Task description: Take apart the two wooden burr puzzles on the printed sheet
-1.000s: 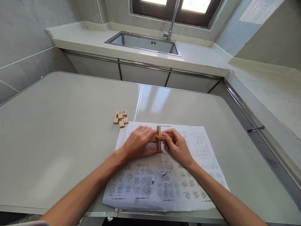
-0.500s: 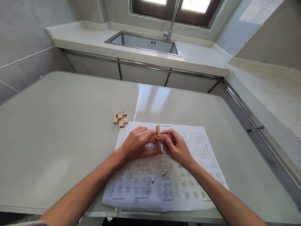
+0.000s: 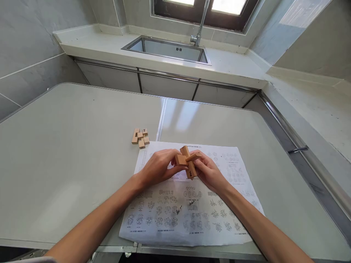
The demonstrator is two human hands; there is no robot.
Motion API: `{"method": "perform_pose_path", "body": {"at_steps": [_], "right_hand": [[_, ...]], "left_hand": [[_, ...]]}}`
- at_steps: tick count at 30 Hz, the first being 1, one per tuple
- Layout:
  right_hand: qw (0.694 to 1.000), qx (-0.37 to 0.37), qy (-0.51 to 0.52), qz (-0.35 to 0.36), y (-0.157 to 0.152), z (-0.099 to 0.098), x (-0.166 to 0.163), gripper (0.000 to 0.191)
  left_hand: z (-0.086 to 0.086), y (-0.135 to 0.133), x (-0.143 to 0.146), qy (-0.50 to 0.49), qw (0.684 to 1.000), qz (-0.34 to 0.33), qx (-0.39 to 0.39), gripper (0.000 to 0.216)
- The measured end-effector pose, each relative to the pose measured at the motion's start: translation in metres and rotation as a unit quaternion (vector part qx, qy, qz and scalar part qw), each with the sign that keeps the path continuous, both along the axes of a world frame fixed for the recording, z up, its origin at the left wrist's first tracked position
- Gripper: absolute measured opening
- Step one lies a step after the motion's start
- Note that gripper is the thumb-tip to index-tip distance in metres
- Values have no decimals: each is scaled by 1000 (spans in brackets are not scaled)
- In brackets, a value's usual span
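Between my two hands is a wooden burr puzzle [image 3: 187, 160], its bars crossing one another, held above a printed sheet. A dark handwritten mark shows on the end of the bar facing me. My left hand [image 3: 160, 165] pinches the left bar between thumb and fingers. On the other side, my right hand [image 3: 207, 168] grips the right part, its fingertips partly hidden behind the wood. Under both hands lies the white instruction sheet [image 3: 189, 223], covered in small line drawings of puzzle shapes.
Several notched wooden pieces [image 3: 140, 137] lie together beyond the sheet's upper left corner, one marked 3. They rest on a pale folding table [image 3: 68, 153] with a centre seam. Past its far edge are a counter [image 3: 227, 65], a sink [image 3: 167, 51] and a faucet [image 3: 197, 36].
The burr puzzle has been turned in my hands, so its marked bar end and broad left bar now face me. Both hands have shifted slightly around it; the loose pieces have stayed put.
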State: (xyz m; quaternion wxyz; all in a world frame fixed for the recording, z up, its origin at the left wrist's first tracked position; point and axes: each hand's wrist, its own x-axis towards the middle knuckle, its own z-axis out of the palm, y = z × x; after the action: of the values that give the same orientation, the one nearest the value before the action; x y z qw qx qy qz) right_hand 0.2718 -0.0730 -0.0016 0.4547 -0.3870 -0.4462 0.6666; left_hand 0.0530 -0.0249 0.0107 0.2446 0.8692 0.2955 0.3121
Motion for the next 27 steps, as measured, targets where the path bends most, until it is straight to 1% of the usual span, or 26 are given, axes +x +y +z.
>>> {"method": "perform_pose_path", "body": {"at_steps": [4, 8, 13, 17, 20, 23, 27], "right_hand": [[1000, -3, 6, 14, -1, 0, -1, 37], [1000, -10, 11, 22, 0, 1, -2, 36], [999, -12, 29, 30, -1, 1, -3, 34], [998, -28, 39, 30, -2, 1, -4, 34], [999, -14, 41, 33, -2, 0, -6, 42], [998, 15, 28, 50, -2, -4, -5, 50], [999, 29, -2, 36, -3, -7, -2, 47]], "left_hand": [[-2, -2, 1, 2, 1000, 12, 18, 33], [-2, -2, 1, -25, 998, 10, 50, 34], [3, -2, 1, -49, 998, 4, 25, 28], [3, -1, 1, -53, 998, 18, 20, 25], [1, -1, 1, -62, 997, 29, 27, 22], [0, -1, 2, -73, 997, 23, 30, 19], [-2, -1, 3, -77, 996, -6, 39, 18]]}}
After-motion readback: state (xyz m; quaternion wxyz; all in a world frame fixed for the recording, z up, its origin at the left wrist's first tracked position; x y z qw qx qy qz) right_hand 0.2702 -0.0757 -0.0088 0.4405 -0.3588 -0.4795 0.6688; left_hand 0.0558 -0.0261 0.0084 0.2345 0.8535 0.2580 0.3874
